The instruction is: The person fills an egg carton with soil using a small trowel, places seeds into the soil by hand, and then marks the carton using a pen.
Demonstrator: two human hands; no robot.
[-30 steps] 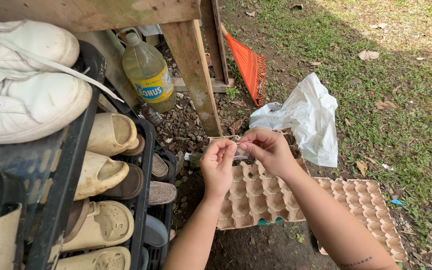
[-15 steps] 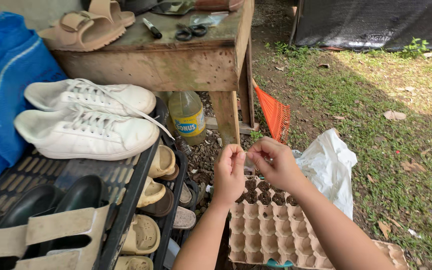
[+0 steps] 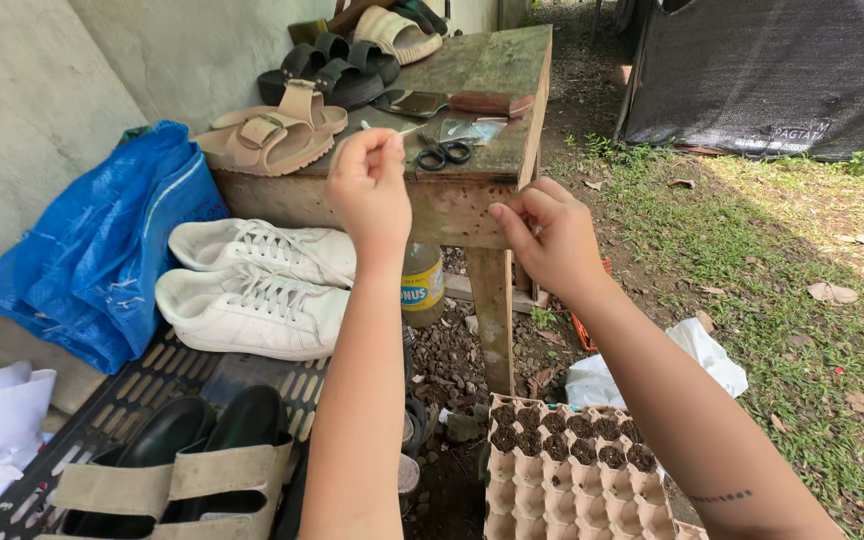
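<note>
My left hand (image 3: 370, 185) pinches a small clear packet (image 3: 384, 128) just short of the scissors (image 3: 444, 154) — right hand (image 3: 544, 232) lower, fingertips pressed together.

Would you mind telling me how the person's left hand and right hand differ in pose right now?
The left hand is raised higher, over the wooden table's edge near the scissors; the right hand sits lower, in front of the table's side. The left hand pinches something small and thin at its fingertips; what the right hand's curled fingers hold, if anything, cannot be told. Both are bare, with fingers drawn together.
</note>
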